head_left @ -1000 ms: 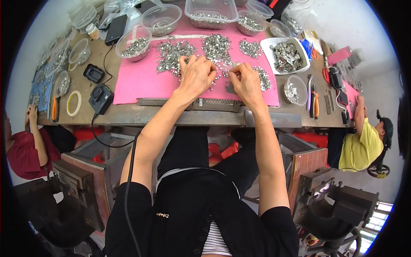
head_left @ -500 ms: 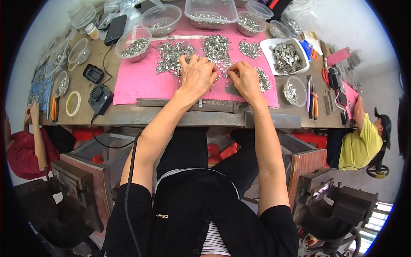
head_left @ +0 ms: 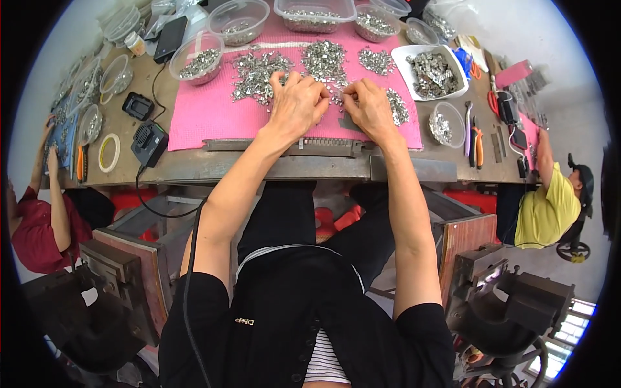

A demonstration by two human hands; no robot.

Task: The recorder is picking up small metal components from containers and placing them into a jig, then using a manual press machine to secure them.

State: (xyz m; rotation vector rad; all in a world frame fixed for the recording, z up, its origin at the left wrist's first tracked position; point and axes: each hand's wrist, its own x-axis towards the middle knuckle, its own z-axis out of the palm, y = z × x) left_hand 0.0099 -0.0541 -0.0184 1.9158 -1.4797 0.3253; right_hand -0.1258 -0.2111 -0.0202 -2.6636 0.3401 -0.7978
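Observation:
My left hand (head_left: 296,107) is over the pink mat (head_left: 194,123), thumb and fingertips pinched together beside the small metal pieces. My right hand (head_left: 371,110) faces it, its fingertips also pinched close to the mat. Whatever either pinch holds is too small to make out. Loose pieces lie beyond the hands in a left pile (head_left: 255,74), a middle pile (head_left: 323,58) and smaller heaps on the right (head_left: 375,61). A slotted metal bar (head_left: 323,146) lies along the mat's near edge, and a flat grey plate (head_left: 349,123) is partly under my right hand.
Clear tubs (head_left: 197,59) of metal pieces line the back. On the right are a white tray (head_left: 432,72), a round tub (head_left: 446,124) and orange-handled pliers (head_left: 477,147). A black charger (head_left: 149,143) and tape roll (head_left: 109,153) sit left. Co-workers (head_left: 546,207) flank both sides.
The whole view has shifted slightly. Both my hands stay in nearly the same place over the mat, still pinched. The co-worker on the left has moved their hands on the blue mat.

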